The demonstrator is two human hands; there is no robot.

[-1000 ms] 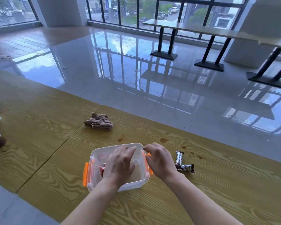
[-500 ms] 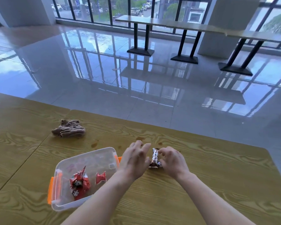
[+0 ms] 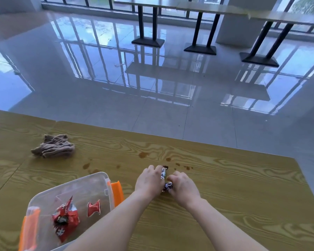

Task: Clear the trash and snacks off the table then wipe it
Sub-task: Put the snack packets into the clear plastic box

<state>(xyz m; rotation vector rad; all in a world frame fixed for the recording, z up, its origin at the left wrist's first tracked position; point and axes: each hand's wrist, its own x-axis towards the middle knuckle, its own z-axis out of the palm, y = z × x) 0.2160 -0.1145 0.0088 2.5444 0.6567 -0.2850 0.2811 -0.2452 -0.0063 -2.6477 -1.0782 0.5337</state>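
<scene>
Wooden table [image 3: 225, 196], spotted with brown stains [image 3: 143, 154].
A dark snack bar [image 3: 163, 175] lies on it, gripped by the left hand [image 3: 150, 182] and right hand [image 3: 182, 187]; two crumpled red wrappers [image 3: 65, 220] sit in the clear box [image 3: 91, 182]; a bunched brown cloth [image 3: 53, 146] lies well apart.

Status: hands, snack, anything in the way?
Left hand, right hand pinching the snack bar on the table. Clear box open alongside, red wrappers inside. Cloth and stains beyond, nothing blocking.

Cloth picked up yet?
No, the brown cloth lies on the table apart from the hands; the left hand and right hand both hold the dark snack bar.
</scene>
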